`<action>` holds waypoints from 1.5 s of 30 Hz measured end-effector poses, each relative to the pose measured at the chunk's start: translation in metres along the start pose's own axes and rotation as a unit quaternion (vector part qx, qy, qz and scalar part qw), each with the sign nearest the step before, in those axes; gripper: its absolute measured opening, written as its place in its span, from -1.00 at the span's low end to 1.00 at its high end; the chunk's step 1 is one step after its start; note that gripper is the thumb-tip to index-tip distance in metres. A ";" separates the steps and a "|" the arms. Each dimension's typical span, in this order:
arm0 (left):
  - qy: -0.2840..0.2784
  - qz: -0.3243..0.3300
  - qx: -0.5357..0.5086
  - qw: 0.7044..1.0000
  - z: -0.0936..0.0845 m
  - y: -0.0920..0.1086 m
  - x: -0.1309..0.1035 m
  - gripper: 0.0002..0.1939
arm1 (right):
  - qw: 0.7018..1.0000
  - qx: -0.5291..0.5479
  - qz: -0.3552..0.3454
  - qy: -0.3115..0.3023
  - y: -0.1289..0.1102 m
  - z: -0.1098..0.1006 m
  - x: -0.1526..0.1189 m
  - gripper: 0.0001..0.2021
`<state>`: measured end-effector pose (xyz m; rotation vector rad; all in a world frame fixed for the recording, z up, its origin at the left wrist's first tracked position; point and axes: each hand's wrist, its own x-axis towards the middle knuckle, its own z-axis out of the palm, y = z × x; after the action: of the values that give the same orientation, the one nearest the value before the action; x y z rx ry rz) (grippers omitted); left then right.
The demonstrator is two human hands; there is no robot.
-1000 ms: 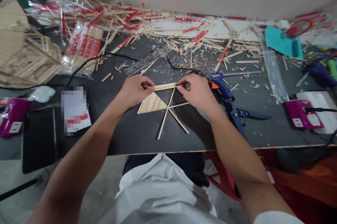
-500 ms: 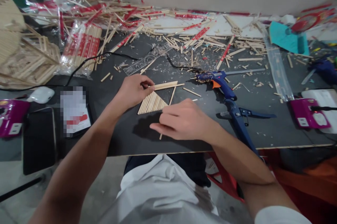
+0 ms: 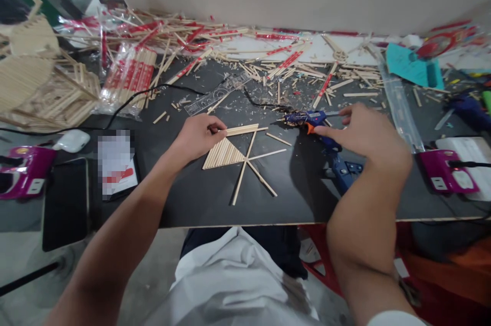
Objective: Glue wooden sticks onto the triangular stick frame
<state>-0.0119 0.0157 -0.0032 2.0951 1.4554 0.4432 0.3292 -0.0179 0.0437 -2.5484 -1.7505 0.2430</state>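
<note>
Near the front edge of the desk (image 3: 207, 203), head view: the stick wheel (image 3: 226, 155) lies flat before you, one wedge filled, its other spokes bare.
Your left hand (image 3: 203, 135): thumb and fingertips pinch the left ends of the loose sticks (image 3: 245, 129), along the wedge's far side.
Your right hand (image 3: 364, 129): thumb and fingers spread around the back of the glue gun (image 3: 312, 119); whether they touch it, I cannot tell.
Blue cutter (image 3: 343, 168): beside the gun, toward the front edge.
Back left corner: wrapped chopsticks (image 3: 132, 78).
</note>
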 end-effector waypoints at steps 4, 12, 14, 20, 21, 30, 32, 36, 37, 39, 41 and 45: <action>0.001 0.000 0.006 1.000 0.000 0.000 -0.001 -0.71 | 0.995 -0.003 0.025 -0.098 0.002 0.004 0.007 -0.46; -0.002 0.015 0.016 1.000 -0.001 0.000 0.000 -0.73 | 1.000 0.011 0.008 -0.016 -0.010 0.017 0.018 -0.76; -0.004 0.011 0.018 1.000 -0.002 0.002 0.000 -0.73 | 0.999 0.025 0.024 0.001 -0.010 0.021 0.020 -0.72; -0.008 0.010 0.026 1.000 -0.001 0.002 -0.001 -0.76 | 0.990 0.096 -0.026 0.098 -0.013 0.020 0.018 -0.78; -0.009 0.012 0.027 1.000 -0.001 0.001 -0.001 -0.77 | 0.979 0.150 -0.051 0.129 -0.015 0.018 0.015 -0.80; 0.172 0.193 -0.003 0.966 0.003 0.017 -0.013 -0.81 | 0.535 0.766 -0.236 -0.267 -0.073 0.020 -0.032 -0.41; 0.222 0.243 -0.014 0.944 0.007 0.026 -0.018 -0.82 | 0.470 0.794 -0.207 -0.325 -0.085 0.032 -0.039 -0.43; 0.250 0.259 -0.001 0.933 0.017 0.038 -0.029 -0.78 | 0.414 0.807 -0.139 -0.397 -0.097 0.048 -0.047 -0.46; 0.256 0.253 0.009 0.933 0.020 0.038 -0.031 -0.76 | 0.407 0.808 -0.127 -0.407 -0.098 0.049 -0.048 -0.46; 0.263 0.241 0.031 0.934 0.025 0.038 -0.035 -0.74 | 0.401 0.807 -0.106 -0.421 -0.099 0.051 -0.050 -0.45; 0.268 0.230 0.053 0.934 0.029 0.037 -0.037 -0.72 | 0.400 0.801 -0.091 -0.437 -0.100 0.052 -0.052 -0.45; 0.300 0.227 0.084 0.923 0.031 0.034 -0.039 -0.76 | 0.374 0.789 -0.096 -0.478 -0.106 0.054 -0.058 -0.46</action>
<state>0.0171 -0.0372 -0.0062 2.5810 1.3232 1.2730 0.2023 -0.0360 0.0090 -0.5057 -0.6040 2.1964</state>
